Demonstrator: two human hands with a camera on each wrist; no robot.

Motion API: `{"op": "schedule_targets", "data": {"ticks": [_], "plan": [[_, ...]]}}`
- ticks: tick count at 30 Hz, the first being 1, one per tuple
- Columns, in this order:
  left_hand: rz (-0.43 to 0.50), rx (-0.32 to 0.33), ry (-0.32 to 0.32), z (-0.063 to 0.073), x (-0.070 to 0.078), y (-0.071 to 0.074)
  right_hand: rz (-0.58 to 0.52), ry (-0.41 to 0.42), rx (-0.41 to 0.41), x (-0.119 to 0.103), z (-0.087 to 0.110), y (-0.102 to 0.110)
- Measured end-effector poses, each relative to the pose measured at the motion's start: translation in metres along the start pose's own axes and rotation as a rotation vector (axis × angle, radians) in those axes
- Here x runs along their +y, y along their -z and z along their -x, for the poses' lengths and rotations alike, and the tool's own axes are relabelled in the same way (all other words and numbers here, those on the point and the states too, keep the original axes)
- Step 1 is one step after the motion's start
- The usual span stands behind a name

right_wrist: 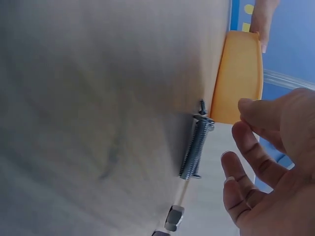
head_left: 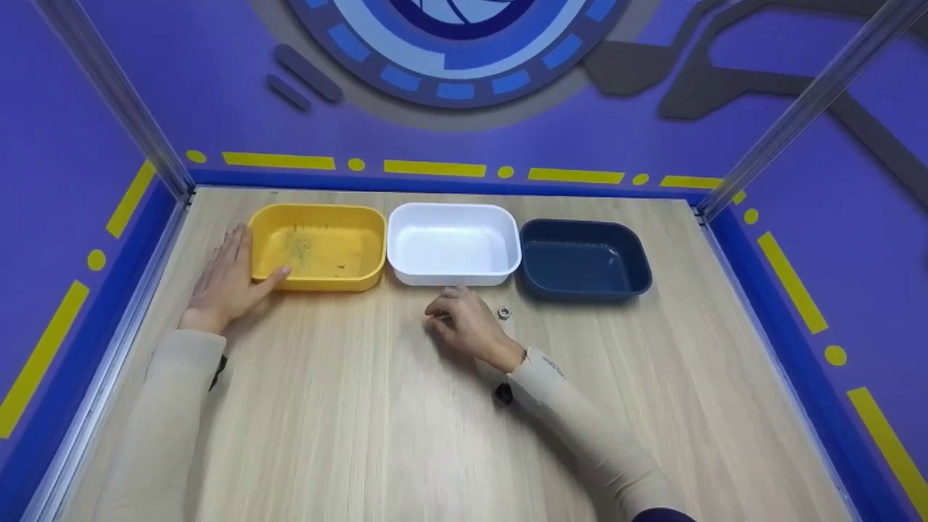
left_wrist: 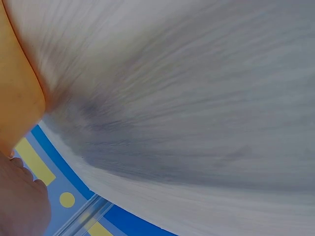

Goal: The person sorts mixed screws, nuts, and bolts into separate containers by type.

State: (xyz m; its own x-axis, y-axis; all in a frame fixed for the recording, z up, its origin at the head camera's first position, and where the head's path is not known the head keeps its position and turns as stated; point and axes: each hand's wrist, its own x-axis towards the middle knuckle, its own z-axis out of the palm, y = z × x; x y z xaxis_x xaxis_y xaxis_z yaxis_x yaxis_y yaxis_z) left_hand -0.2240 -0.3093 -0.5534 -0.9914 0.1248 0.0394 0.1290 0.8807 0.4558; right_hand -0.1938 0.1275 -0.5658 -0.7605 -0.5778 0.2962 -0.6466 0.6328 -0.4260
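My left hand (head_left: 228,279) lies along the left end of the yellow bin (head_left: 326,284), fingers straight, thumb over its front corner. The left wrist view catches part of that hand (left_wrist: 22,204) beside the bin's wall (left_wrist: 17,83). In front of the white bin (head_left: 453,280), my right hand (head_left: 467,322) hovers low with loosely bent fingers. Its thumb and forefinger are close together, and nothing shows between them in the right wrist view. There, threaded metal pieces like screws (right_wrist: 195,147) lie beyond the fingers. A metal nut (head_left: 504,312) sits right of the hand.
A dark blue bin (head_left: 586,296) stands right of the white one, the three in a row. Dark specks mark the yellow bin's floor. Purple walls with metal corner posts (head_left: 812,94) enclose the wooden table (head_left: 348,406).
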Motion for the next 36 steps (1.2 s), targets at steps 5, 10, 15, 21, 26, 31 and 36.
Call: {"op": "schedule_targets", "data": {"ticks": [5,10,15,21,26,31,36], "plan": [[0.000,0.000,-0.001,-0.0002,-0.0004,-0.0003,0.075,0.032,0.010,0.0000,0.0029,-0.0014],[-0.001,-0.001,0.002,-0.0001,-0.0004,0.0005,0.114,0.034,-0.020,-0.0003,0.0028,-0.0017],[-0.007,-0.001,0.005,0.0005,0.0008,0.0014,0.144,0.034,-0.052,-0.0006,0.0019,-0.0035],[-0.006,0.002,0.009,0.0014,0.0014,-0.0004,0.169,0.037,-0.044,-0.0007,0.0019,-0.0058],[-0.014,0.000,0.017,0.0031,0.0004,-0.0014,0.158,0.025,-0.059,-0.0011,0.0016,-0.0069],[-0.017,0.002,0.012,0.0021,0.0005,-0.0014,0.157,0.015,-0.074,-0.0021,0.0001,-0.0069],[-0.018,0.005,0.007,0.0010,0.0006,-0.0015,0.155,-0.004,-0.092,-0.0029,-0.0014,-0.0064]]}}
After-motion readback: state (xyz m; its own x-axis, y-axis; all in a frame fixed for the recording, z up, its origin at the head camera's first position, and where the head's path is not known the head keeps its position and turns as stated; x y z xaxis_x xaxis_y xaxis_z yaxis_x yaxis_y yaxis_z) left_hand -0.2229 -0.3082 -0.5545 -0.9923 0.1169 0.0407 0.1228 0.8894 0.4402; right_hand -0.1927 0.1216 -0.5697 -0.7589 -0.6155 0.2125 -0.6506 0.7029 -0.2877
